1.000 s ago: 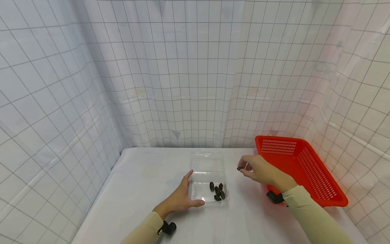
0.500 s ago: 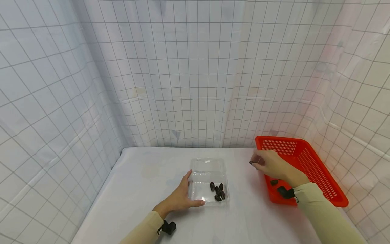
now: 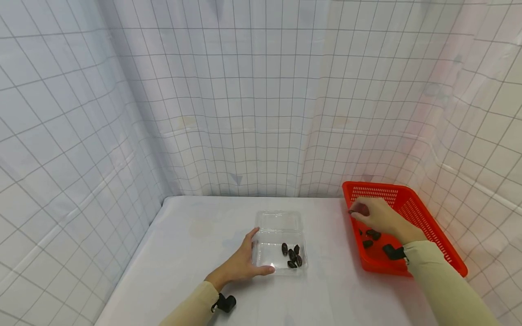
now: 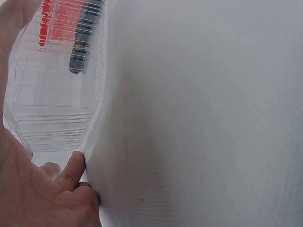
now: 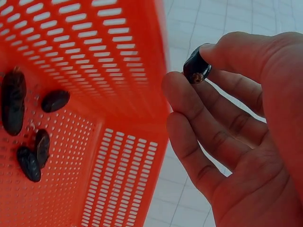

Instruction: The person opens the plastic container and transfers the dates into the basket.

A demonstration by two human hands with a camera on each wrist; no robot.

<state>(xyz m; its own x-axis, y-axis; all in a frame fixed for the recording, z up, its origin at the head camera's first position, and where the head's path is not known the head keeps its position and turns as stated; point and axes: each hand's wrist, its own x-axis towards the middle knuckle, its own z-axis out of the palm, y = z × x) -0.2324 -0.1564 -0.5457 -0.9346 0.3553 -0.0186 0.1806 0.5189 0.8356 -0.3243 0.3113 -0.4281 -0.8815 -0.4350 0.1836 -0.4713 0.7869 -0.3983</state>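
Gridded curtain (image 3: 253,90) hangs behind; right-hand fingers (image 5: 182,97) pinch a dark fruit (image 5: 193,67) at their tips.

Head view brightly and evenly lit, shadows kept faint on the bench (image 3: 195,253), curtain (image 3: 253,90) lines bent toward the edges, slight glare thrown off the clear box (image 3: 267,251), bench left grey and blurred in left wrist view, right wrist view tinted cool, date (image 5: 196,66) glossed by highlights.
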